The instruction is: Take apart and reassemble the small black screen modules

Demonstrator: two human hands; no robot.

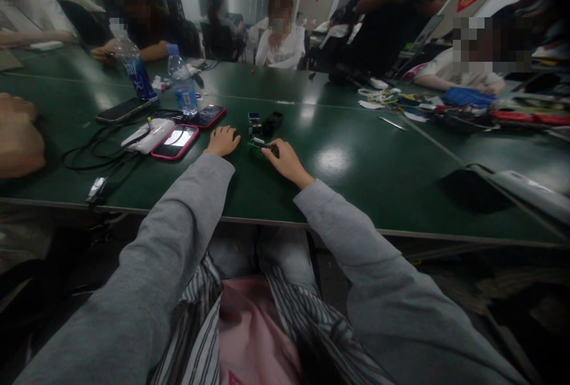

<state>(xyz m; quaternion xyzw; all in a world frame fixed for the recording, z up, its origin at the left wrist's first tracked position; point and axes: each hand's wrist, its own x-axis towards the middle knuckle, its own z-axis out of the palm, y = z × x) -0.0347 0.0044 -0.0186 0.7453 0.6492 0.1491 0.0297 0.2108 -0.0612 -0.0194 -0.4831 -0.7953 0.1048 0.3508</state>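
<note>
Right hand (285,160) pinches the small green board (259,147) on the desk (356,177), best held lightly by its edges; left hand (222,140) rests curled nearby, grasp indiscernible.

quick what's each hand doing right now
Left hand: curled shut on the dark green table, nothing seen in it.
Right hand: fingertips gripping the small green circuit board.

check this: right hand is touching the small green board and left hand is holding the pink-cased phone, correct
Not quite. In the head view the left hand holds no phone. It rests curled on the green table, just beside the pink-cased phone. The right hand is indeed touching the small green board.
</note>
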